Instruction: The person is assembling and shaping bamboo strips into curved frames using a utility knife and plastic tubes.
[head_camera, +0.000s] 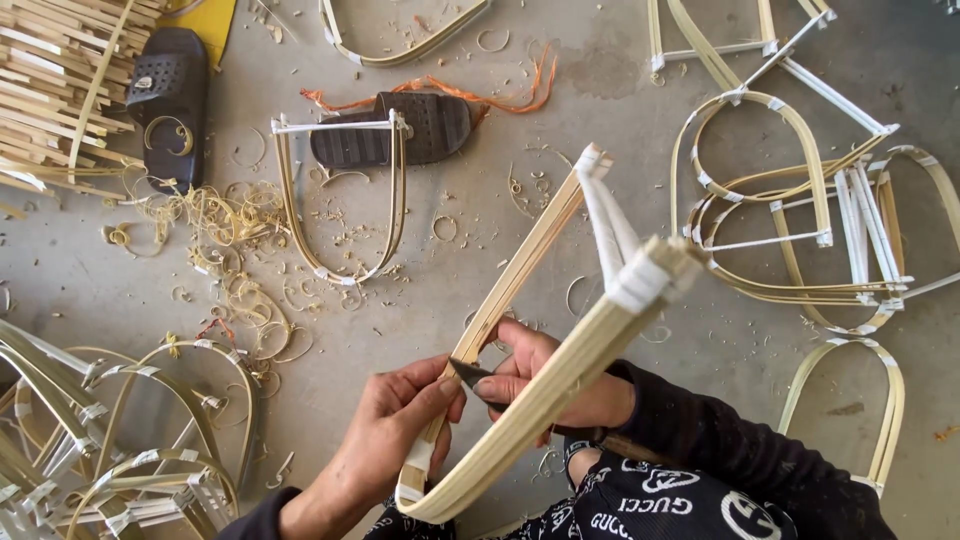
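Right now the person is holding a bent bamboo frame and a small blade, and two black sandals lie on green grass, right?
Not quite. The head view shows the black sandals on a grey concrete floor, not grass. The hands do hold the bent bamboo frame and small blade.

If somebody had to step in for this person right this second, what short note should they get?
Left hand: grips the near bend of the U-shaped bamboo frame, by its white tape wrap.
Right hand: holds a small dark blade against the frame's inner strip.
The frame's far ends are joined by a white-taped crossbar.
Done: similar frames lie piled at the right and lower left.
Left: the frame in hand is not yet set down with the others.
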